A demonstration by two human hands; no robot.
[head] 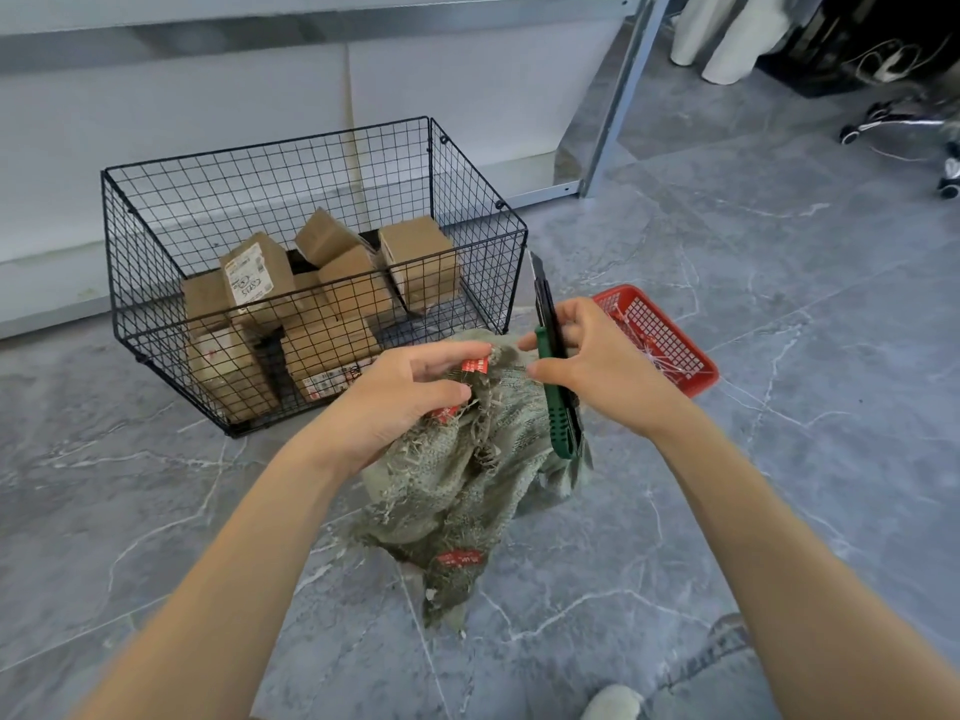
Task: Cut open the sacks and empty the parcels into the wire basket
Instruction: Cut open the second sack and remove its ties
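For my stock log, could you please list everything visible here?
wire basket: one, black, on the grey floor, centre left
cardboard parcels: several, brown, inside the wire basket
sack: one, grey-green, hanging from the hands
utility knife: one, green and black, in the right hand
plastic basket: one, red, behind the right hand
chair base: one, chrome, top right
left hand: grips the sack's top
right hand: holds the utility knife
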